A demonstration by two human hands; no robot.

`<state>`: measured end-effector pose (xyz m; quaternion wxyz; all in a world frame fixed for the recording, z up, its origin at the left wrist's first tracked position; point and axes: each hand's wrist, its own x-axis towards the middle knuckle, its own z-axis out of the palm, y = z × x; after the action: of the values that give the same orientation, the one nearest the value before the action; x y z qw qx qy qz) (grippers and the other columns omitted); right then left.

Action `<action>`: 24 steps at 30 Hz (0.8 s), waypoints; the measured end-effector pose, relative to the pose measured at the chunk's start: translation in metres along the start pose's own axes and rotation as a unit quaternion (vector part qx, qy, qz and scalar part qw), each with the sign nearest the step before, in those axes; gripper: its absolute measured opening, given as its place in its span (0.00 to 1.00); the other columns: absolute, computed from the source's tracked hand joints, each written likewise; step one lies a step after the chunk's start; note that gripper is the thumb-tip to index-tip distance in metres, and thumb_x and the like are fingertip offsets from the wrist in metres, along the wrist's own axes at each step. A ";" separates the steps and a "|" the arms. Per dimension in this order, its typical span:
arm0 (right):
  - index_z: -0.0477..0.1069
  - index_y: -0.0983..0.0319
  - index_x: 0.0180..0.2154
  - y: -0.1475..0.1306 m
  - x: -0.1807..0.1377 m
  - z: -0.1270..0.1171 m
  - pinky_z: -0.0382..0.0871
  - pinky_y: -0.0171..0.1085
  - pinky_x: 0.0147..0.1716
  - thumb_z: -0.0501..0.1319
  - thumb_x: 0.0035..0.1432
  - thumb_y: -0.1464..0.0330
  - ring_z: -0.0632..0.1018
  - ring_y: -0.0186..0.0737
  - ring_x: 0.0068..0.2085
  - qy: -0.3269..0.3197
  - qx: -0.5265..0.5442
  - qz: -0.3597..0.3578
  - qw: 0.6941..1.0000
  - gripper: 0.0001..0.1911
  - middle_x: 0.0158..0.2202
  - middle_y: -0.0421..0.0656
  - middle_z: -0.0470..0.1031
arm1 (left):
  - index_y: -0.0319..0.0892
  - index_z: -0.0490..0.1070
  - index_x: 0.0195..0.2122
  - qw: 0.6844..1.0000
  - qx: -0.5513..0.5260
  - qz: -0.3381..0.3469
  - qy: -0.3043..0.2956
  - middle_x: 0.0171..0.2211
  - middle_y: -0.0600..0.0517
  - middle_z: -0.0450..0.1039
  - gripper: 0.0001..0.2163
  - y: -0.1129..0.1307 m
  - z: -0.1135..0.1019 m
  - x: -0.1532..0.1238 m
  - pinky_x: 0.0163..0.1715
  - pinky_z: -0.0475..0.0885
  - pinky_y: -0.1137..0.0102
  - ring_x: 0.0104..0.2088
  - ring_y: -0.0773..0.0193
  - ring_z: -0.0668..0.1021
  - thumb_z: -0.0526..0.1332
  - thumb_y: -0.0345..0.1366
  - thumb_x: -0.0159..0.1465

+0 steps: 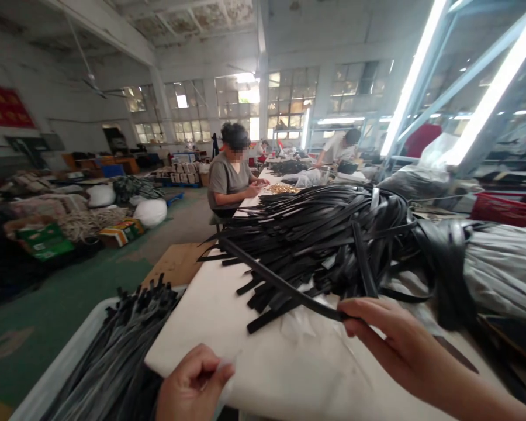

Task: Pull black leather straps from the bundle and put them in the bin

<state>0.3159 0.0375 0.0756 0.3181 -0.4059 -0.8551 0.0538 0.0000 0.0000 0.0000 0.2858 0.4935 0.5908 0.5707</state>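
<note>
My right hand (390,339) pinches one end of a long black strap (284,283), which stretches away to the upper left above the table. Near the table's front left corner, my left hand (195,380) is closed with thumb and fingertips together on a small whitish, see-through piece (227,374) that looks like thin plastic; blur hides its exact kind. A big heap of black straps (307,228) covers the table beyond my hands, some ends pointing toward me.
The white table (289,374) runs away from me. At its left stands a pale bin (83,345) full of black straps. A co-worker (230,181) sits along the left side near small gold-coloured pieces (283,188). A wrapped white bundle (508,263) lies right.
</note>
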 end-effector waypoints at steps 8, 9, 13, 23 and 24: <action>0.76 0.54 0.44 0.002 -0.016 -0.015 0.76 0.29 0.36 0.54 0.65 0.70 0.82 0.39 0.39 -0.011 0.040 0.011 0.999 0.13 0.39 0.42 0.82 | 0.42 0.68 0.17 1.000 -0.006 0.017 0.007 0.21 0.59 0.59 0.16 0.001 -0.010 0.001 0.27 0.60 0.74 0.24 0.67 0.63 0.70 0.44 0.52; 0.76 0.54 0.43 0.004 -0.017 -0.015 0.76 0.30 0.35 0.55 0.65 0.69 0.82 0.40 0.38 -0.002 0.041 0.016 0.999 0.12 0.38 0.43 0.82 | 0.42 0.68 0.17 1.000 -0.004 0.022 0.004 0.21 0.59 0.59 0.17 0.002 -0.011 0.001 0.27 0.60 0.73 0.24 0.67 0.64 0.70 0.45 0.52; 0.79 0.54 0.42 0.014 -0.018 -0.014 0.78 0.33 0.31 0.57 0.63 0.65 0.82 0.43 0.34 0.027 0.046 0.028 0.998 0.11 0.36 0.45 0.83 | 0.42 0.69 0.17 0.999 0.002 0.037 -0.009 0.20 0.58 0.60 0.18 0.004 -0.012 0.000 0.26 0.60 0.73 0.24 0.66 0.65 0.70 0.47 0.53; 0.80 0.55 0.42 0.022 -0.014 -0.012 0.78 0.32 0.33 0.58 0.64 0.64 0.83 0.42 0.36 0.027 0.045 0.044 0.998 0.12 0.37 0.44 0.83 | 0.42 0.69 0.17 0.999 -0.029 0.035 -0.016 0.20 0.59 0.61 0.15 0.007 -0.010 0.001 0.26 0.60 0.74 0.24 0.67 0.66 0.71 0.42 0.53; 0.80 0.55 0.41 0.022 -0.013 -0.011 0.78 0.32 0.33 0.57 0.64 0.64 0.83 0.42 0.36 0.028 0.047 0.044 0.998 0.12 0.37 0.44 0.83 | 0.42 0.70 0.17 0.999 -0.030 0.039 -0.018 0.20 0.59 0.61 0.15 0.007 -0.010 0.001 0.26 0.60 0.73 0.24 0.67 0.66 0.70 0.41 0.53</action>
<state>0.3433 0.0404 0.0702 0.3579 -0.4287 -0.8239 0.0967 -0.0078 -0.0040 0.0089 0.2886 0.5172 0.5488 0.5899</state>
